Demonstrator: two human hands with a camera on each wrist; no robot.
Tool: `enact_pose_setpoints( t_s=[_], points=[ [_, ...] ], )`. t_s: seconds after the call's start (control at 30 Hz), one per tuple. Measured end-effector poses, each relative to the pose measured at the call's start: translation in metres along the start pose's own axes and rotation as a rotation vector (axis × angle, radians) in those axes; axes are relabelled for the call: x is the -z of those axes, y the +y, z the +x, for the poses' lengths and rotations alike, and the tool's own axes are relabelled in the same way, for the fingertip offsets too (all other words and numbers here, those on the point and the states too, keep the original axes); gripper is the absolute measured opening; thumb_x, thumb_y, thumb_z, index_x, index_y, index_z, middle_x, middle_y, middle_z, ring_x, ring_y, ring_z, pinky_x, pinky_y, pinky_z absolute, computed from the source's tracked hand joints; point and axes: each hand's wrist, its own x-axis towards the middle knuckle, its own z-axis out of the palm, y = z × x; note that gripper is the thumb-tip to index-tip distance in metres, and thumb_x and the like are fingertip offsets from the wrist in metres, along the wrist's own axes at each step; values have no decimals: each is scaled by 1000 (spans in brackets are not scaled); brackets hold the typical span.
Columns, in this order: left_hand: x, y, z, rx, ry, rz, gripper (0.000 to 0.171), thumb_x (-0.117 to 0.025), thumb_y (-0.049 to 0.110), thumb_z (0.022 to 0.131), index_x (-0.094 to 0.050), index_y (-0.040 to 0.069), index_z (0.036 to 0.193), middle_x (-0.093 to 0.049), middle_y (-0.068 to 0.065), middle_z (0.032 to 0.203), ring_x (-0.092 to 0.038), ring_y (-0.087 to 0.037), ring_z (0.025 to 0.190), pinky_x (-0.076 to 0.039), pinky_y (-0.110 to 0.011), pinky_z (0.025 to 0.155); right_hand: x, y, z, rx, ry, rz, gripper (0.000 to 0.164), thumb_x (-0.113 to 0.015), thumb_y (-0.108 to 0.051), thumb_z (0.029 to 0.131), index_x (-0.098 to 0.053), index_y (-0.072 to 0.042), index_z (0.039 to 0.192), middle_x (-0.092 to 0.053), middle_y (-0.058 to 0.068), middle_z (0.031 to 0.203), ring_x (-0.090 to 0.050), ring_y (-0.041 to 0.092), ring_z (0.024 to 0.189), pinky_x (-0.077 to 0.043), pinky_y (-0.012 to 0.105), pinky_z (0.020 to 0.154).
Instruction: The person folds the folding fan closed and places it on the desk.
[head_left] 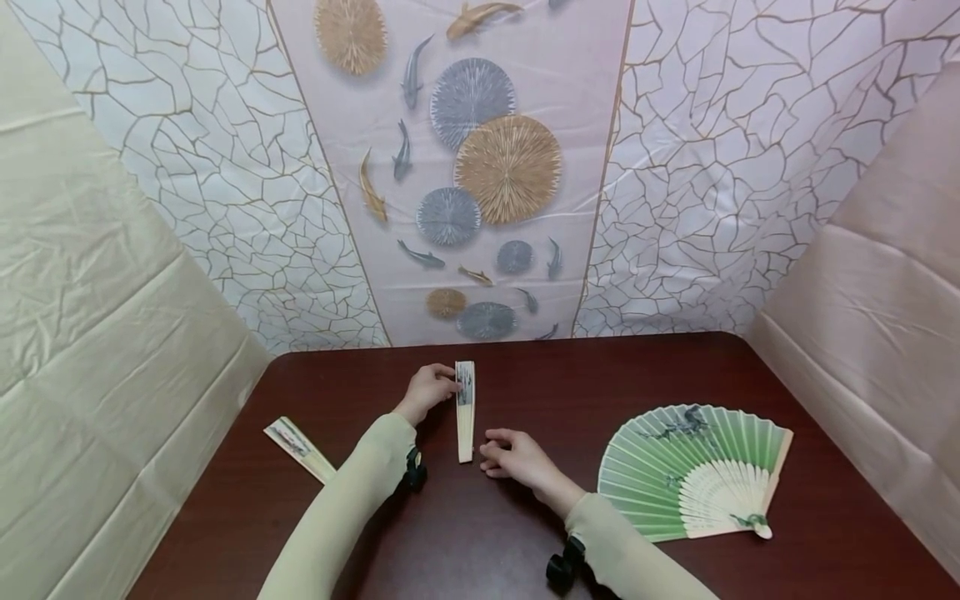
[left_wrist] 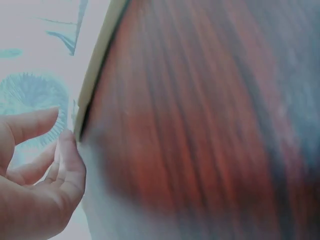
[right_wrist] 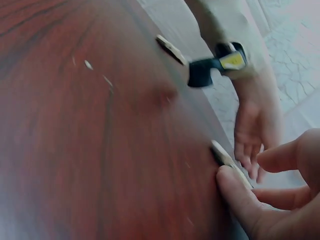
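Note:
A folded fan (head_left: 466, 417) with pale ribs and a dark printed upper part lies lengthwise on the table's middle. At its far left edge is my left hand (head_left: 429, 390), fingertips touching or very close to it; the left wrist view shows loosely bent fingers (left_wrist: 70, 155) beside the fan's edge (left_wrist: 97, 60), not wrapped round it. My right hand (head_left: 521, 458) hovers right of the fan's near end, slightly apart, with thumb and fingers spread and loosely bent. In the right wrist view the same fan (right_wrist: 220, 152) appears behind the right fingers, partly hidden.
An open green fan (head_left: 652, 467) with a dark print lies at the right. Another folded fan (head_left: 296, 446) lies at the left, partly covered by the left sleeve (head_left: 337, 508). The dark red table (head_left: 465, 542) meets a patterned cloth (head_left: 480, 250) at its far edge.

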Motion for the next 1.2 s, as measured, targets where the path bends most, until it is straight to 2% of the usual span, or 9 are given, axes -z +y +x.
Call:
enact_pose_setpoints(
  t_s=[0.13,0.3,0.4,0.53,0.7,0.8,0.97,1.07,1.2],
  points=[
    [-4,10,-6,-41,-7,16,31,-67,9,95,-64,-2,124,-66,-12,98,-67,-27,89,-58,-41,80,22,-3,-3,25,49,2,45,-55,-5,102,-44,17,140,-61,30,119,-69,38,98,-61,41,82],
    [-18,23,-18,-75,-142,-11,36,-66,12,98,-61,-5,129,-66,-14,104,-67,-33,95,-59,-38,79,62,-8,-13,55,130,-13,42,-52,-3,103,-44,16,140,-59,34,125,-66,44,105,-61,41,85],
    [-29,29,-25,-82,-224,-45,39,-66,13,98,-58,-7,131,-67,-15,107,-66,-39,99,-59,-41,83,88,-15,-23,85,184,-33,43,-53,-3,103,-44,16,140,-59,35,126,-66,44,107,-60,39,86],
    [-44,36,-32,-87,-313,-72,41,-66,14,99,-56,-6,133,-67,-16,109,-66,-41,103,-57,-46,90,122,-24,-37,120,247,-62,45,-53,-5,104,-41,16,142,-58,35,127,-69,32,104,-60,35,87],
    [-57,43,-40,-75,-372,-69,41,-66,16,99,-57,-5,134,-67,-19,112,-67,-40,103,-59,-45,88,155,-30,-56,120,323,-110,51,-53,-12,106,-37,13,147,-55,34,131,-68,18,100,-58,35,90],
    [-62,44,-45,-74,-390,-76,39,-65,16,100,-58,-5,132,-66,-23,117,-66,-41,102,-59,-46,88,169,-32,-64,103,353,-109,54,-53,-18,106,-36,10,149,-62,22,124,-68,12,99,-58,35,91],
    [-79,44,-58,-78,-417,-86,35,-67,14,98,-60,-6,127,-69,-22,112,-69,-38,96,-61,-43,82,196,-33,-83,124,380,-97,58,-54,-26,106,-36,9,149,-66,-14,103,-66,-1,93,-59,27,85],
    [-93,45,-68,-80,-448,-92,33,-67,12,98,-62,-6,124,-70,-21,107,-70,-36,92,-61,-41,78,215,-30,-101,157,424,-104,51,-56,-27,105,-45,2,146,-66,-22,98,-66,-3,90,-58,21,79],
    [-111,44,-79,-84,-490,-98,29,-68,10,96,-64,-6,121,-71,-18,101,-71,-32,86,-62,-39,74,237,-19,-122,214,482,-1,22,-59,-21,104,-61,-22,126,-69,-22,95,-68,-2,85,-58,17,73]
  ],
)
